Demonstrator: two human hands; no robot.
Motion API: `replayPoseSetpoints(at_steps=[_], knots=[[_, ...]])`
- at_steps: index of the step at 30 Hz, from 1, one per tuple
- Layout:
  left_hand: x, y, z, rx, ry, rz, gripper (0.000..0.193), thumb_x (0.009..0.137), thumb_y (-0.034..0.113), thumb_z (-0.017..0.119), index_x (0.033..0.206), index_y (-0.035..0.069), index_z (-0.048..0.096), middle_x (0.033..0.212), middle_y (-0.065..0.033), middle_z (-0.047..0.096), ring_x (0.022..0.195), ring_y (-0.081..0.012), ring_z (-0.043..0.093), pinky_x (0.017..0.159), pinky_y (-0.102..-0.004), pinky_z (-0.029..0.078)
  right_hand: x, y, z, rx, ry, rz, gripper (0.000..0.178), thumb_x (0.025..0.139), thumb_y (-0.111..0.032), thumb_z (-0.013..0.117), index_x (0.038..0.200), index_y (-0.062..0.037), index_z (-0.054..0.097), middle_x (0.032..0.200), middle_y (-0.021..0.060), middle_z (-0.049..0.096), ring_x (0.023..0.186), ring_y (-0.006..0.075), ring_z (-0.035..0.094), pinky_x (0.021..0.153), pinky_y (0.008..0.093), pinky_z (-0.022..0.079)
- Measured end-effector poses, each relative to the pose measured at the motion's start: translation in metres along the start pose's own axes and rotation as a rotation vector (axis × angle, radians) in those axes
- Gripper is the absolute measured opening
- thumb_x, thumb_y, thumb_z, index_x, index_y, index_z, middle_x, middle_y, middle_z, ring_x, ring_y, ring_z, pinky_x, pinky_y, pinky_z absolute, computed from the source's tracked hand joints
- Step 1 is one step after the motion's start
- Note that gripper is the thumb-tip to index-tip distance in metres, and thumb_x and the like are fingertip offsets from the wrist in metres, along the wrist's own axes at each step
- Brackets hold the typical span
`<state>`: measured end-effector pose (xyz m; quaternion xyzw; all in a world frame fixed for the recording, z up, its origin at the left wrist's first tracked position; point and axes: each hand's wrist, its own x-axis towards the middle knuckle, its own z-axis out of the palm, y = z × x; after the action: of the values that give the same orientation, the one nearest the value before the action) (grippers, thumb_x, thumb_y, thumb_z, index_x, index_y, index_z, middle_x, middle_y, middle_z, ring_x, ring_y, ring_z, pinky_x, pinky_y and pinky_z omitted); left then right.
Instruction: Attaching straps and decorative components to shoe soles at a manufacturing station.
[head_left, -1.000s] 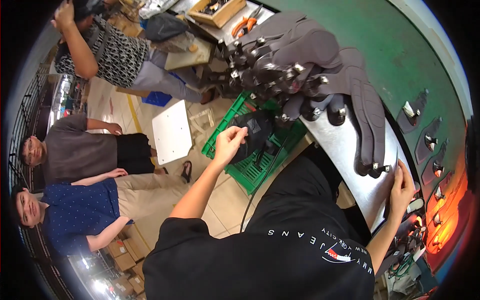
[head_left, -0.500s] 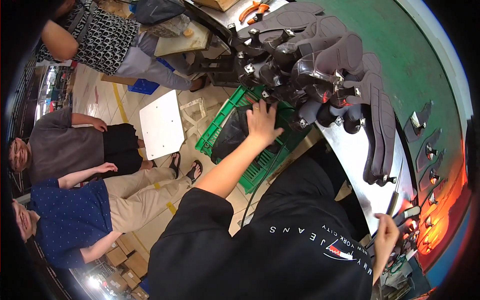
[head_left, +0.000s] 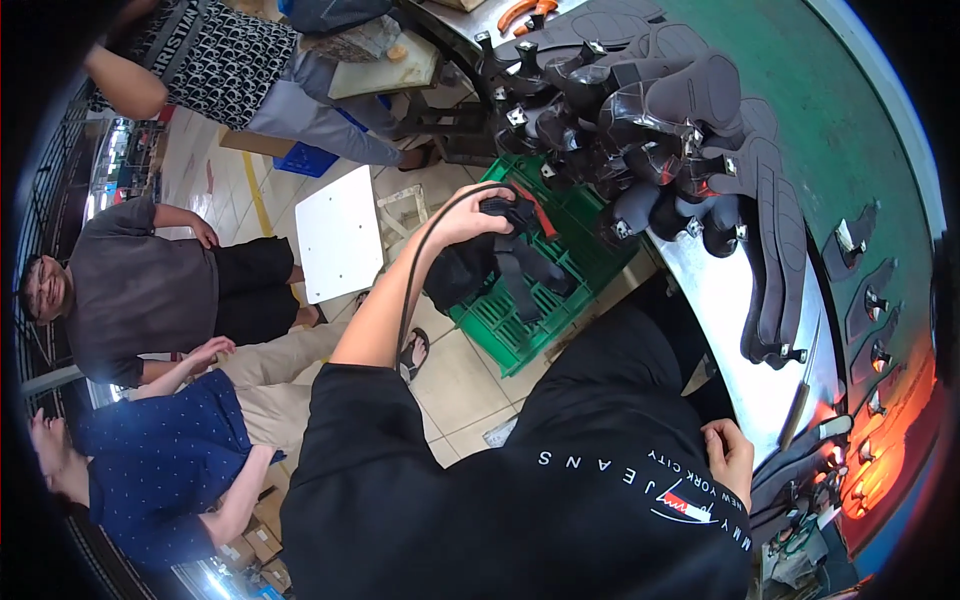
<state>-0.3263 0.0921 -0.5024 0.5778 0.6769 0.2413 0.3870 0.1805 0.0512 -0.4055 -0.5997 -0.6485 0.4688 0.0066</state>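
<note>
My left hand [head_left: 468, 215] is closed on a black strapped bundle [head_left: 514, 212] above a green plastic crate [head_left: 478, 335]. A dark cable [head_left: 412, 270] runs from the bundle along my forearm. Black straps [head_left: 514, 275] hang down from it, and a dark bag-like piece [head_left: 458, 275] lies beside them at the crate. My right hand [head_left: 730, 458] is beside my shirt, near the metal table edge, its fingers curled; whatever they may hold is hidden. A dark-handled tool with a thin blade [head_left: 796, 412] lies on the metal table [head_left: 705, 275] beyond it.
Heeled shoe parts [head_left: 650, 130] and grey insoles [head_left: 770, 230] are piled along the table. More heeled pieces [head_left: 876, 305] lie on the green conveyor [head_left: 800, 130], near an orange glow. Two people [head_left: 160, 260] [head_left: 160, 450] stand at left; another [head_left: 225, 80] is behind a stool [head_left: 385, 70].
My left hand has gone from reaching open into the crate to gripping the black bundle, lifted leftward with its cable. My right hand has drawn back toward my body, away from the tool.
</note>
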Motion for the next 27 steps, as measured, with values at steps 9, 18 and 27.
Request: replayPoseSetpoints(at_steps=[9, 18, 27], knots=[[-0.037, -0.006, -0.052, -0.558, 0.132, -0.299, 0.025, 0.067, 0.010, 0.070, 0.088, 0.005, 0.058, 0.079, 0.0018, 0.059, 0.073, -0.0075, 0.056, 0.069, -0.0220, 0.045, 0.006, -0.017, 0.009, 0.162, 0.011, 0.041, 0.009, 0.088, -0.003, 0.054, 0.091, 0.0032, 0.060, 0.071, 0.0066, 0.058, 0.067, 0.0102, 0.050, 0.062, 0.0241, 0.041], [-0.086, -0.028, -0.061, -0.825, 0.282, -0.250, 0.026, 0.068, 0.007, 0.062, 0.093, 0.000, 0.063, 0.081, -0.0035, 0.064, 0.070, -0.0113, 0.061, 0.066, -0.0236, 0.050, 0.054, -0.079, 0.025, 0.293, -0.329, -0.239, 0.018, 0.087, -0.006, 0.055, 0.101, 0.0010, 0.062, 0.081, 0.0080, 0.063, 0.071, 0.0115, 0.056, 0.066, 0.0251, 0.045], [-0.119, -0.003, -0.049, -1.511, 0.471, -0.256, 0.024, 0.076, 0.010, 0.060, 0.095, -0.002, 0.061, 0.088, -0.0135, 0.067, 0.074, -0.0223, 0.066, 0.072, -0.0330, 0.056, 0.116, -0.177, 0.113, 0.035, -0.470, -0.937, 0.073, 0.076, -0.022, 0.073, 0.137, -0.0072, 0.036, 0.121, 0.0171, 0.054, 0.112, 0.0316, 0.051, 0.093, 0.0380, 0.043]])
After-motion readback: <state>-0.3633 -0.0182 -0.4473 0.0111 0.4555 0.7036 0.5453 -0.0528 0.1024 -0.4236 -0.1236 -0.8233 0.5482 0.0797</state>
